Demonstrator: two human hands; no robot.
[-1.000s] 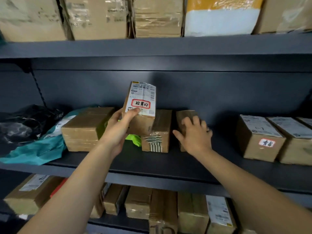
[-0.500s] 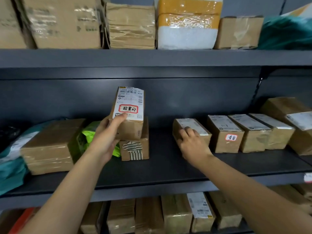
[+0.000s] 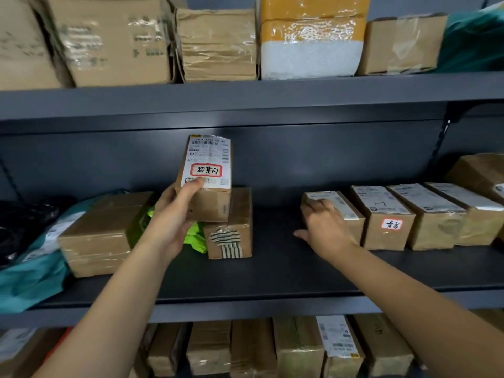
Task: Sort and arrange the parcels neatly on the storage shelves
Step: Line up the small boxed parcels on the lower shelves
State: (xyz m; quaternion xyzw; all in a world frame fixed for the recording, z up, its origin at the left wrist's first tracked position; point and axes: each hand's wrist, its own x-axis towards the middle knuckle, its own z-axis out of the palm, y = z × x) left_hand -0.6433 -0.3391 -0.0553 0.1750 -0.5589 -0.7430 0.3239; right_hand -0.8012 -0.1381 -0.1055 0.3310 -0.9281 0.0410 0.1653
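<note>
While my left hand (image 3: 171, 222) grips the labelled parcel (image 3: 207, 181), thumb pressed over the foot of its white label and fingers wrapped behind, the parcel stands upright just above the striped-tape box (image 3: 229, 238). I cannot tell whether the two touch. It is a small taped carton, and I judge it stiff and light, since one hand carries it by its lower end. The glossy tape may be slick, so the plain cardboard sides near the bottom look like the surest hold, not the paper label.

Right of the striped-tape box, across a bare stretch of the middle shelf (image 3: 272, 271), my right hand (image 3: 324, 230) rests on the end box (image 3: 353, 214). Its fingers are laid loosely over the top and the thumb is spread away, so it is clasping nothing. That box heads a snug row of similar cartons running further right, the next being the red-stickered box (image 3: 384, 222).

Left of the striped-tape box lie a crumpled green bag (image 3: 195, 237), a larger brown box (image 3: 103, 233) and a teal mailer (image 3: 30, 285).

On the shelf above the striped-tape box sit big cartons and a yellow-and-white padded parcel (image 3: 311, 36). On the shelf below it, brown boxes are packed on end, side by side.
</note>
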